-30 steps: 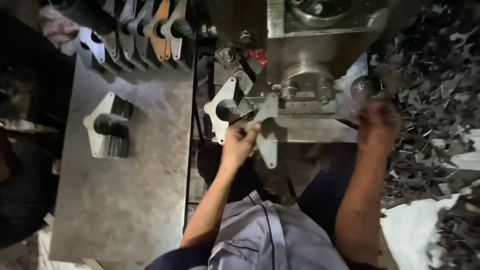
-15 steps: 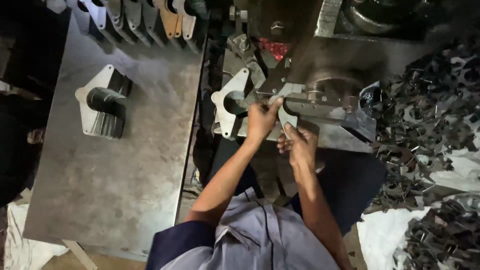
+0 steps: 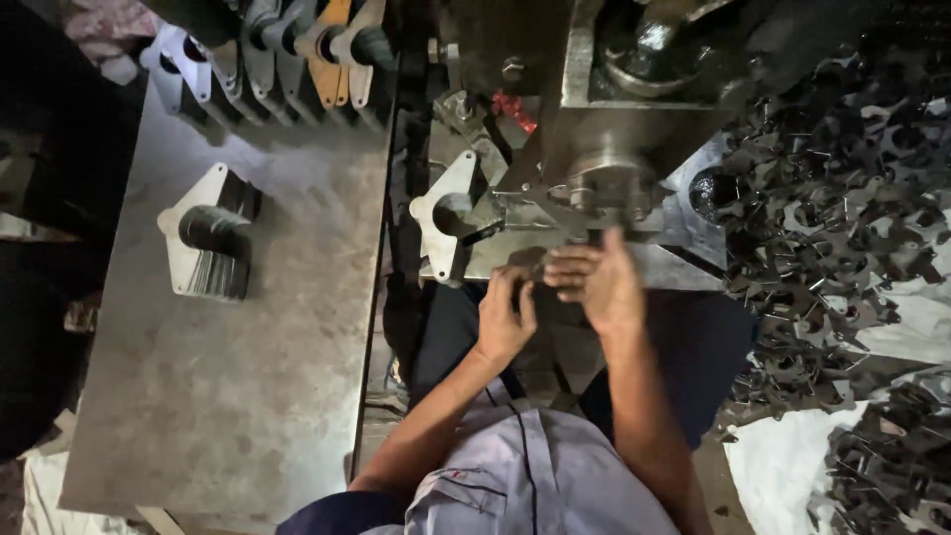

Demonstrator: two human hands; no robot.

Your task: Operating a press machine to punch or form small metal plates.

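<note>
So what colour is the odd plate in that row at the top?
Orange plate, seen in the head view.

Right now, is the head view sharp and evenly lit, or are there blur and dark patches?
Head view: right hand smeared by motion blur; left hand sharper; grey metal table evenly lit, flat plates crisp; left edge and machine top fall into deep shadow.

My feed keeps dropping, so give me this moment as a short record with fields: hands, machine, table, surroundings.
left hand: left hand at the front edge of the press bed, fingers curled; what it holds cannot be told
right hand: right hand beside it, fingers spread flat below the punch head
machine: flat metal blank with a round hole lies left of the punch head
table: steel table carries a stack of cut plates; a row of plates leans at its far edge
surroundings: pile of dark scrap offcuts on the right
</note>
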